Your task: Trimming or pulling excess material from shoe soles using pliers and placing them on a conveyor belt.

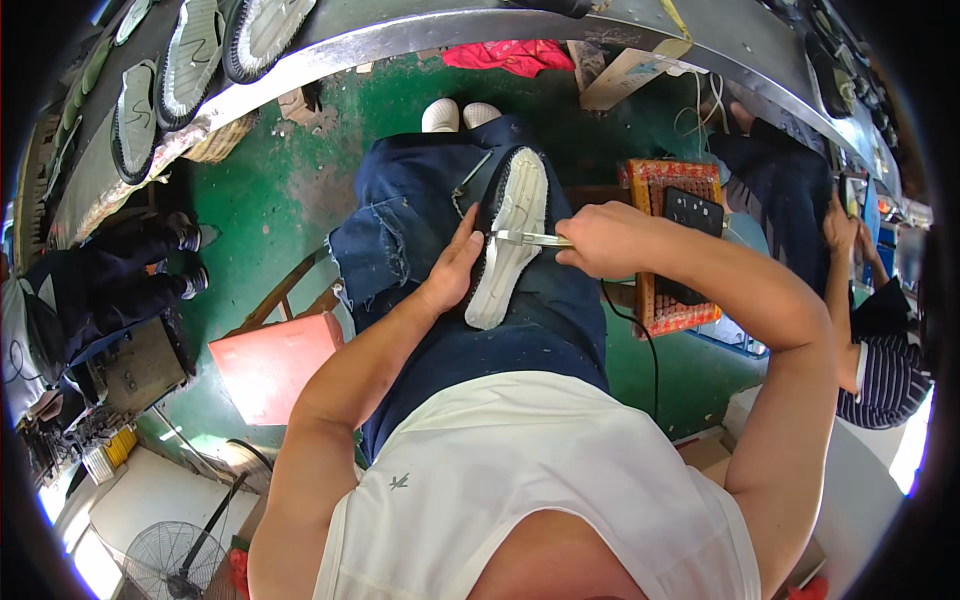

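While the black shoe with its white rubber sole [508, 240] lies sole-up along the lap, toe away, the left hand [452, 272] presses flat against its left side, and the right hand [607, 238] grips a metal blade [528, 238] crosswise over the sole.

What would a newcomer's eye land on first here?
The shoe, sole up on the lap at centre: the left hand steadies it while the right hand presses a metal tool across the sole. Next, the row of soles on the conveyor at top left.
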Demonstrator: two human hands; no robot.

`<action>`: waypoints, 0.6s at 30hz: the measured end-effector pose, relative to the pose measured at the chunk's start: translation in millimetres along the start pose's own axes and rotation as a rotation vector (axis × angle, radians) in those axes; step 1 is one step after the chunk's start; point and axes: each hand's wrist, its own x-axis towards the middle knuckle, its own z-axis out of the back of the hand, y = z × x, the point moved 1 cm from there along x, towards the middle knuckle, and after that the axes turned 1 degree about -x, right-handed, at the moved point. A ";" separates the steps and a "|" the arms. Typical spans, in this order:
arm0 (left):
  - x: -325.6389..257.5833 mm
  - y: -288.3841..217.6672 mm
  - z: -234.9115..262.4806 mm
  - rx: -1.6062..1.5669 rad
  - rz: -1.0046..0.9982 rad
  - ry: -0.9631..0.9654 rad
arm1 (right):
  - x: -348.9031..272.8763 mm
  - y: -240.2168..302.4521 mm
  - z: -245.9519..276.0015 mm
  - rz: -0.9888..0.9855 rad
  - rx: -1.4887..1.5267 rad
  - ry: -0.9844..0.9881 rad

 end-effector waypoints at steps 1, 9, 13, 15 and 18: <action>-0.1 -4.1 -0.6 -0.005 0.008 -0.001 | -2.2 -4.4 -3.8 0.011 0.013 -0.081; 6.9 -11.5 -1.4 0.313 -0.156 0.089 | 4.3 -30.0 -90.1 0.080 0.447 -0.519; 9.0 -21.5 -6.1 0.259 -0.042 0.097 | -17.4 -20.7 -58.5 -0.023 0.048 -0.495; 5.4 -30.0 -10.8 0.361 0.043 0.020 | -17.7 -22.7 -61.2 -0.054 -0.018 -0.501; 2.1 -32.1 -17.5 0.454 0.076 -0.094 | -7.9 -35.2 -64.2 -0.042 0.491 -0.219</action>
